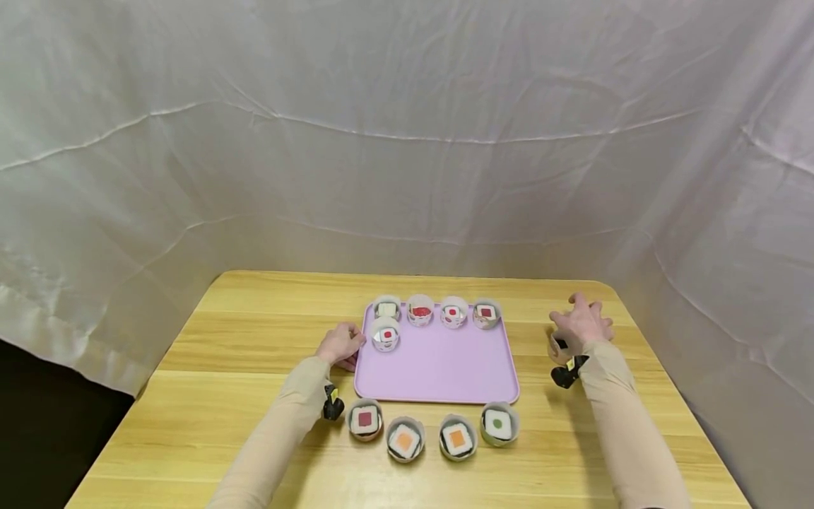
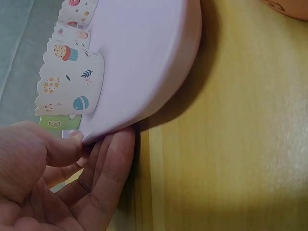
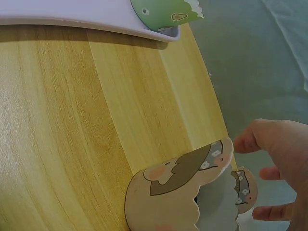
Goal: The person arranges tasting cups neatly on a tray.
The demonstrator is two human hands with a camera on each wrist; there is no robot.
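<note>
My left hand [image 1: 341, 343] pinches the left rim of a lilac tray [image 1: 445, 360], thumb on top and fingers beneath, as the left wrist view shows. On the tray, several scalloped paper baking cups stand along the far side, including a white patterned cup [image 2: 72, 77] close to that hand; each holds a sushi-like piece. My right hand [image 1: 581, 323] hovers over a tan cup with a cartoon face [image 3: 163, 192], right of the tray. Its fingers are spread and bent slightly, apart from the cup's rim. Part of this cup is hidden by the hand in the head view.
Along the tray's near side, on the wooden table [image 1: 242, 403], are a cup with a dark-red-centred piece [image 1: 365, 420], two with orange centres, such as this one [image 1: 404, 440], and a green-centred one [image 1: 498, 424]. A grey cloth [image 1: 407, 177] hangs behind the table.
</note>
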